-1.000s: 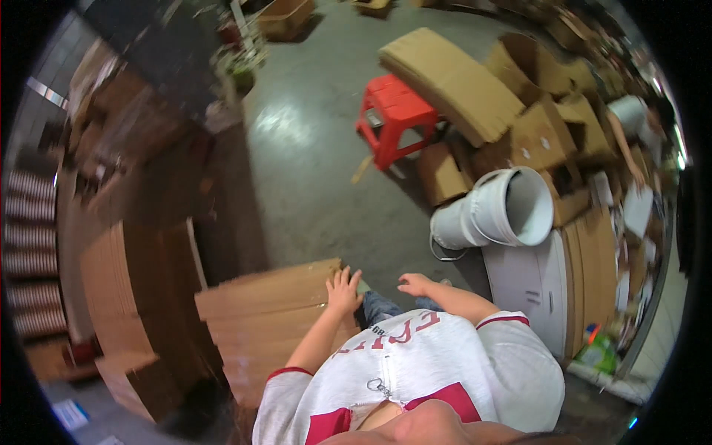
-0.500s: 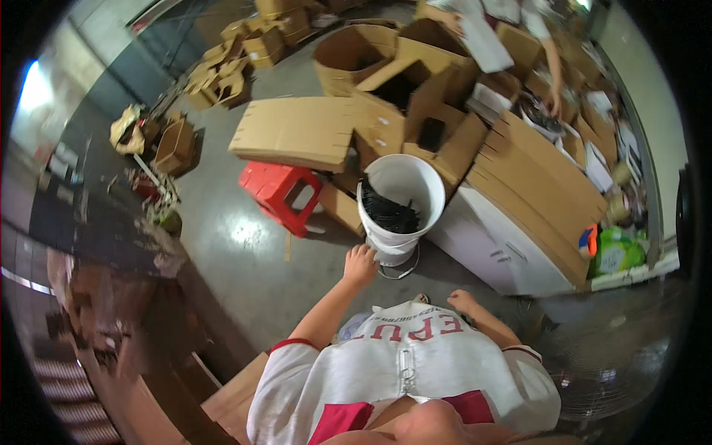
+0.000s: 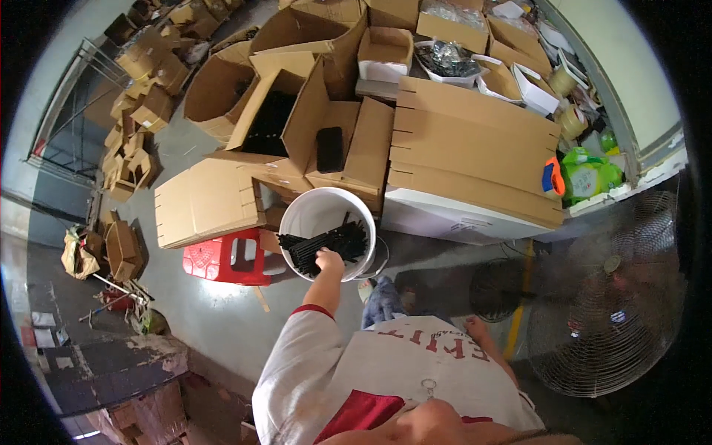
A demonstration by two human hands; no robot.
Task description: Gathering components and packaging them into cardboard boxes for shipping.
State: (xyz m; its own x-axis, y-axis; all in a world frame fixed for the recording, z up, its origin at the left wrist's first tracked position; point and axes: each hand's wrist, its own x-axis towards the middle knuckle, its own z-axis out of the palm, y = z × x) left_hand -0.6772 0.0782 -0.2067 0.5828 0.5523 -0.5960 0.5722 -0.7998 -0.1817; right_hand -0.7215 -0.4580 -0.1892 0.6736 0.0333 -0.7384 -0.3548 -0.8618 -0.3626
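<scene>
"Two bare hands are in view, well apart. Where is the left hand (image 3: 330, 261)?"

"Reaching down into a white bucket (image 3: 315, 211), touching a loose heap of thin black rods (image 3: 343, 240). The fingers are bent, but I can't tell whether they grip any."

"And the right hand (image 3: 476, 328)?"

"Low, at the person's right side, partly hidden by the shirt (image 3: 415, 348). I can't make out whether it is curled or spread."

"How do the rods lie?"

"Roughly lengthwise across the bucket, some leaning toward its rim. The bucket's mouth faces up, and its wire handle (image 3: 385, 258) hangs out at the right."

"What stands around it?"

"Just left, a red plastic stool (image 3: 202, 261) under flat cardboard sheets (image 3: 208, 202). Behind the bucket, an open carton (image 3: 305, 141) with dark contents; beside that, what looks like a black smartphone (image 3: 330, 150) on cardboard."

"Further right?"

"A white carton (image 3: 445, 218) carrying a stack of flattened cardboard boxes (image 3: 475, 148). Near the stack's right end sits a green plastic package (image 3: 593, 176), with an orange-and-blue object (image 3: 552, 178) next to it. Nearer the person, at far right, is a large wire-caged fan (image 3: 586, 326)."
</scene>
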